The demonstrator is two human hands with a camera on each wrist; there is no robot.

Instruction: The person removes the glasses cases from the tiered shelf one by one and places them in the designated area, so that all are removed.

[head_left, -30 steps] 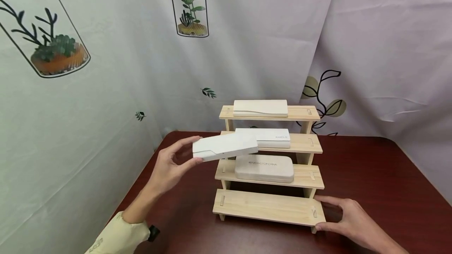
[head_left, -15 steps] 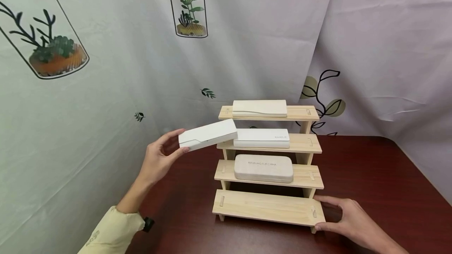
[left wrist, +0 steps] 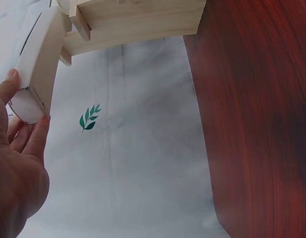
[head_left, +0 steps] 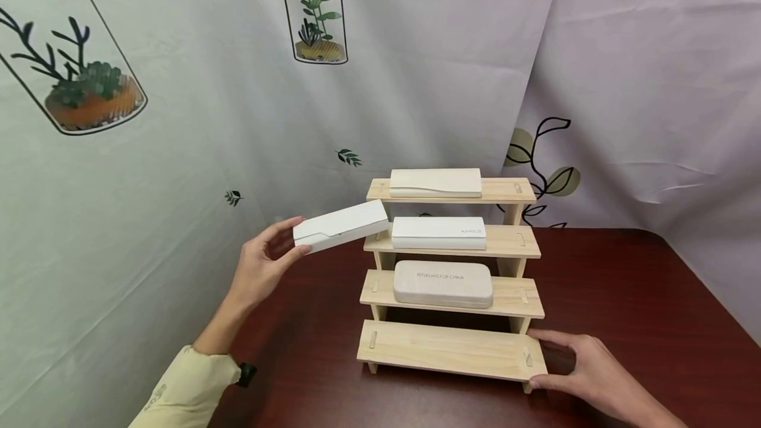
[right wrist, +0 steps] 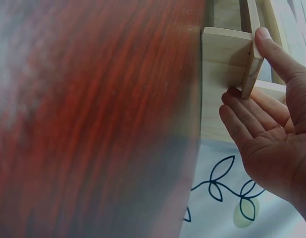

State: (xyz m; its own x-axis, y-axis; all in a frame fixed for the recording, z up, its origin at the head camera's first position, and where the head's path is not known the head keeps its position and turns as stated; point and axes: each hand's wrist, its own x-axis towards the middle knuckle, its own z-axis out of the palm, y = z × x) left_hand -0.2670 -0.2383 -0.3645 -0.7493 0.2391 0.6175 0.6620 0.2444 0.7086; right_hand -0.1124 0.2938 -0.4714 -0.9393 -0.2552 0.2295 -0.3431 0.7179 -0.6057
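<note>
My left hand (head_left: 258,269) grips a white glasses case (head_left: 340,226) by its left end, thumb at the front and fingers behind. The case is held in the air, tilted with its right end higher, just left of a four-step wooden display rack (head_left: 410,345). In the left wrist view, thumb and fingertips pinch the near end of the case (left wrist: 41,64). My right hand (head_left: 594,375) holds the right end of the rack's bottom step. Seen from the right wrist, the thumb lies on one side of that board (right wrist: 253,64) and the fingers reach round the other.
A cream case (head_left: 436,181) lies on the top step, a white case (head_left: 438,232) on the second and a beige lettered case (head_left: 442,283) on the third. The rack stands on a dark red wooden table (head_left: 612,296). Plant-printed cloth (head_left: 428,84) hangs behind and at the left.
My left hand has carried the white glasses case leftward and slightly up, from in front of the second step to beside the rack. The right hand stays at the bottom step.
</note>
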